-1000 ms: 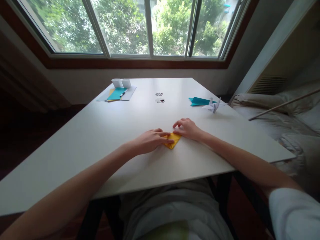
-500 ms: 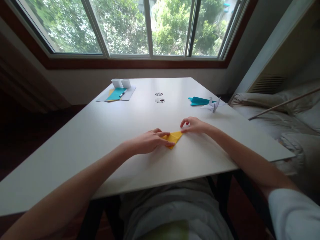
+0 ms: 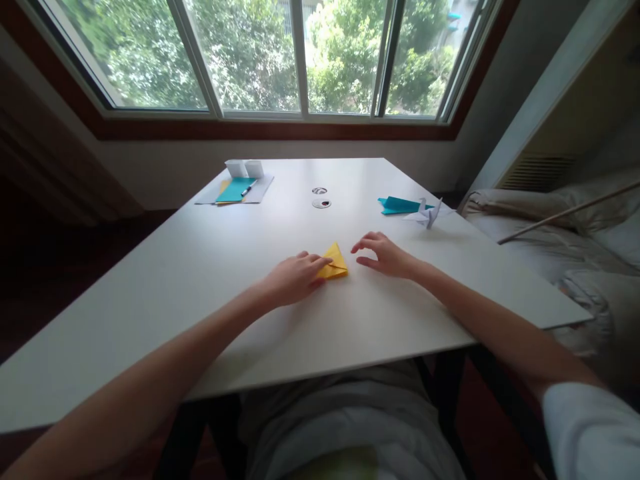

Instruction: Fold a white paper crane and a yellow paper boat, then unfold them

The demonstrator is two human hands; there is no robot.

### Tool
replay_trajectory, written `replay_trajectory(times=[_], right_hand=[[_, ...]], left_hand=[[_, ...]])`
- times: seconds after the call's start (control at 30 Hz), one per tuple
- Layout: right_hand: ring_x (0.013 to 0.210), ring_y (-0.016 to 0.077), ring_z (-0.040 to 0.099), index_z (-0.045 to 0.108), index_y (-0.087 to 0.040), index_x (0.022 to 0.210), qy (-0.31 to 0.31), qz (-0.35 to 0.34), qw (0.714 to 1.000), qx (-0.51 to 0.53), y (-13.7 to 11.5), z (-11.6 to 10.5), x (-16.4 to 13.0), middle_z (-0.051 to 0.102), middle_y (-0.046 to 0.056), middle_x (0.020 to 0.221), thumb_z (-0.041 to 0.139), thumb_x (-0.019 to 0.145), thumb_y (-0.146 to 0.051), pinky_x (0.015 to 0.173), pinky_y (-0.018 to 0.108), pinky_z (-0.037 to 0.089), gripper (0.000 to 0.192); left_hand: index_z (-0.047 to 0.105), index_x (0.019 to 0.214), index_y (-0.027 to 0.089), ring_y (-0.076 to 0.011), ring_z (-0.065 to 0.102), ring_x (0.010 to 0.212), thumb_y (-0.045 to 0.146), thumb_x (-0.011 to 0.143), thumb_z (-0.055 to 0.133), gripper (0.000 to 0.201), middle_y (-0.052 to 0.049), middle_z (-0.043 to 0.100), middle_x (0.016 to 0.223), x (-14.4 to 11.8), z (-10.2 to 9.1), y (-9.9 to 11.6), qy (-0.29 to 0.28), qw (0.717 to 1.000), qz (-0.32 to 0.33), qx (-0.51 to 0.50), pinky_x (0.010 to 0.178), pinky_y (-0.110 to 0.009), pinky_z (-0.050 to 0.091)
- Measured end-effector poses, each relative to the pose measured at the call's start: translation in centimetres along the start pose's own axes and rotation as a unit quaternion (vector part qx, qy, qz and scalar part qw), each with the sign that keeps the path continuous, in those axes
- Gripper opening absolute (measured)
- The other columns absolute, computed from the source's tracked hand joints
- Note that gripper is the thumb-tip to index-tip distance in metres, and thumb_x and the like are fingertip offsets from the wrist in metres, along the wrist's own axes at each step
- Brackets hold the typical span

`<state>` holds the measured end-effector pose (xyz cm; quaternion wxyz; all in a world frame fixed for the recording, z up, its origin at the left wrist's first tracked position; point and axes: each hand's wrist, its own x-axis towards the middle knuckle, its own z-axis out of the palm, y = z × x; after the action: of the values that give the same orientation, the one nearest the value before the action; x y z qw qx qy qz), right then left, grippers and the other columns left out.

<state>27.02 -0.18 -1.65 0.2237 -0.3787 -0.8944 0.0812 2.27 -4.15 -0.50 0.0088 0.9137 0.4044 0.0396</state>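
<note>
"What fills your view?"

"The table (image 3: 165, 280), mostly, from my end of the feed. Beyond it, the window (image 3: 303, 125), which gives plenty of light over the far side."

"And on top?"

"Far left, a white sheet (image 3: 264, 189) lies under a teal sheet (image 3: 233, 192), stacked out of the way, I'd say. Then my hands, close together in the middle."

"Doing what?"

"My left hand (image 3: 297, 277) lies over the left part of the yellow paper, probably to stop it sliding. Whether the thumb pinches underneath, I can't tell. My right hand (image 3: 383, 257) is just beside it, holding nothing, fingers curved and clear of the thumb."

"Smaller things?"

"Far right, a folded teal piece (image 3: 397, 205) with a white crane (image 3: 429, 217) just in front, both probably parked there to leave working room. Smaller yet, the yellow paper (image 3: 339, 263), folded, flat on the table, point facing away. Smallest, the pen (image 3: 249, 189), at the teal sheet's right edge."
</note>
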Motion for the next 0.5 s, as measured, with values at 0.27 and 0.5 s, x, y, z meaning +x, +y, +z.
replay_trajectory(times=[0.27, 0.5], right_hand=[[0.095, 0.0203, 0.051, 0.060, -0.021, 0.107, -0.065, -0.119, 0.991, 0.000, -2.0, 1.0, -0.3, 0.062, 0.006, 0.108, 0.052, 0.083, -0.028, 0.087, 0.037, 0.040, 0.026], [0.096, 0.0199, 0.053, 0.060, -0.021, 0.106, -0.075, -0.100, 0.992, 0.009, -1.0, 0.2, -0.3, 0.065, 0.006, 0.103, 0.053, 0.082, -0.028, 0.085, 0.035, 0.041, 0.026]], left_hand=[[0.060, 0.102, 0.020, -0.0204, 0.054, 0.090, 0.037, 0.089, 0.037, 0.031, -0.008, 0.059, 0.093, 0.3, -0.3, 0.4, 0.022, 0.999, -0.001, -0.035, 0.075, -0.031, 0.044], [0.059, 0.109, 0.020, -0.0193, 0.052, 0.096, 0.025, 0.087, 0.044, 0.027, -0.006, 0.061, 0.105, 0.3, -0.6, -1.1, 0.028, 0.992, 0.098, -0.074, 0.083, -0.031, 0.042]])
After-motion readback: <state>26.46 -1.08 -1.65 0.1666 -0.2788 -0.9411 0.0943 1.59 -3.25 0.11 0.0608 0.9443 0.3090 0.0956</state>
